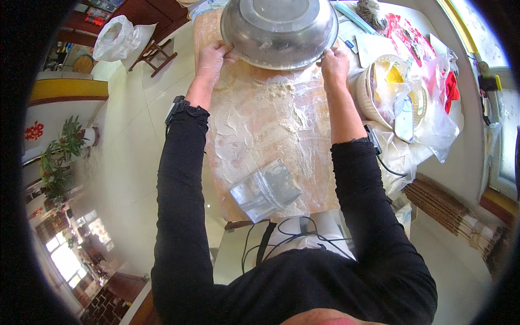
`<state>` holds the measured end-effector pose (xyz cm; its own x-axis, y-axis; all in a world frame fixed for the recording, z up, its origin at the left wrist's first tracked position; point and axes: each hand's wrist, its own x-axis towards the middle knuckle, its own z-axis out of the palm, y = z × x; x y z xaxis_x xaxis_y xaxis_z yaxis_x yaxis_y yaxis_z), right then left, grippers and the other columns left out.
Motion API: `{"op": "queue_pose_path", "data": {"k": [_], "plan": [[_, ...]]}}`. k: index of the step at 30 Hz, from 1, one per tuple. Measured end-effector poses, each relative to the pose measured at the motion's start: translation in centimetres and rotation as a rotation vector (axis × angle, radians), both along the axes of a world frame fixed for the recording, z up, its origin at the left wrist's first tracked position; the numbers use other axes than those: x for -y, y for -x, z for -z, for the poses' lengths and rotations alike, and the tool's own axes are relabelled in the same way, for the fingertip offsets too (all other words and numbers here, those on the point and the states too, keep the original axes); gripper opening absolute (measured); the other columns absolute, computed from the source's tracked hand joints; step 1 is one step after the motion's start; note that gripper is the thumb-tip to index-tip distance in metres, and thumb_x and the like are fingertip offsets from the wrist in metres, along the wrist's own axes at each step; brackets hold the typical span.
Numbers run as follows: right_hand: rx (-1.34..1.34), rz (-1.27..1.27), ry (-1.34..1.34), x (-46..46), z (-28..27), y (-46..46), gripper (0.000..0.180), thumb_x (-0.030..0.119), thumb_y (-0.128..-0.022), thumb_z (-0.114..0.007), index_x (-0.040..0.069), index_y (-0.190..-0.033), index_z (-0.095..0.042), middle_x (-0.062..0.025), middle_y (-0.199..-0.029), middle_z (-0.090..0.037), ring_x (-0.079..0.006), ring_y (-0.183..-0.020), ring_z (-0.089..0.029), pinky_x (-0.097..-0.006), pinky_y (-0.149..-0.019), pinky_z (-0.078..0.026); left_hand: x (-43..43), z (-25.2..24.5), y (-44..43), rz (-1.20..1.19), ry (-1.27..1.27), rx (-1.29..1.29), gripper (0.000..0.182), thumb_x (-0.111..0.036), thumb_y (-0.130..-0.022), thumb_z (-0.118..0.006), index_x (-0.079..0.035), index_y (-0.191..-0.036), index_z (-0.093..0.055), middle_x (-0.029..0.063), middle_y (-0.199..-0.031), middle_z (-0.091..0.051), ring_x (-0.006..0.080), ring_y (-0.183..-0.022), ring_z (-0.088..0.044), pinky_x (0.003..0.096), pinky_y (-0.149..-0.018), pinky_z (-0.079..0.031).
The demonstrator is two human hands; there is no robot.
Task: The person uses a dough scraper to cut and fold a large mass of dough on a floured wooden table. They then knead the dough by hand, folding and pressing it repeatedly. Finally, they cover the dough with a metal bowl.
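A large metal basin (280,38) is upside down at the far end of a floured wooden board (243,134), its flat base facing up. My left hand (214,57) grips the rim on the left side, with flour on the skin. On the opposite side, my right hand (335,65) has its fingers closed on the rim. Whatever is under the basin is hidden. Loose flour (280,91) covers much of the board in uneven smears. Close to the board's near edge lies a sheet-metal dough scraper (266,190), apart from both hands.
To the right stand a woven plastic basket (367,95) with plastic bags, a phone (404,122) and a red-patterned bag (406,36). Black cables (300,237) hang between the board and my body. A wooden folding stool (152,57) stands on the floor to the left.
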<state>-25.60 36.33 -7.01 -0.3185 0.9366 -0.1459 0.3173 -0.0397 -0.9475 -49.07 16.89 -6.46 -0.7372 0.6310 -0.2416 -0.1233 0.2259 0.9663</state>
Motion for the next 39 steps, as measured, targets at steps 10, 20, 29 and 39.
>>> {"op": "queue_pose_path", "data": {"k": [10, 20, 29, 39], "plan": [[0.142, 0.09, 0.147, 0.3, 11.1, -0.7, 0.017, 0.009, -0.095, -0.057, -0.004, -0.1, -0.066, -0.0105, -0.087, -0.069, -0.018, -0.07, -0.067, -0.0313, -0.062, -0.055, -0.8, 6.0, -0.2, 0.02, 0.135, 0.029, 0.021, -0.014, -0.095, -0.065, 0.003, -0.107, -0.069, 0.0067, -0.092, -0.071, 0.015, -0.074, -0.066, 0.0265, -0.065, -0.053], [-0.29, 0.106, 0.577, 0.6, 5.2, 0.5, 0.023, 0.001, -0.095, -0.045, -0.01, -0.108, -0.061, -0.0182, -0.085, -0.068, -0.0252, -0.063, -0.068, -0.0342, -0.056, -0.063, 3.1, 7.9, -2.5, -0.049, 0.182, -0.658, 0.049, -0.029, -0.099, -0.058, 0.008, -0.131, -0.056, 0.0187, -0.121, -0.065, 0.0298, -0.101, -0.066, 0.0358, -0.091, -0.052], [-0.314, 0.144, 0.68, 0.8, 2.1, 0.2, 0.023, 0.004, -0.098, -0.047, -0.011, -0.113, -0.057, -0.0219, -0.091, -0.068, -0.0293, -0.071, -0.071, -0.0367, -0.064, -0.066, 10.6, 7.9, -15.9, 0.645, 0.143, -0.961, 0.074, -0.04, -0.095, -0.058, -0.001, -0.152, -0.033, 0.0223, -0.157, -0.034, 0.0378, -0.145, -0.032, 0.047, -0.12, -0.026], [-0.384, 0.072, 0.644, 1.4, 0.9, -0.5, 0.026, 0.005, -0.101, -0.045, -0.018, -0.114, -0.048, -0.025, -0.103, -0.06, -0.0355, -0.084, -0.07, -0.0397, -0.076, -0.066, 0.2, 8.9, -9.9, 0.543, 0.234, -1.207, 0.066, -0.036, -0.094, -0.058, -0.001, -0.147, -0.041, 0.0237, -0.15, -0.043, 0.0402, -0.138, -0.041, 0.0469, -0.118, -0.03]]}}
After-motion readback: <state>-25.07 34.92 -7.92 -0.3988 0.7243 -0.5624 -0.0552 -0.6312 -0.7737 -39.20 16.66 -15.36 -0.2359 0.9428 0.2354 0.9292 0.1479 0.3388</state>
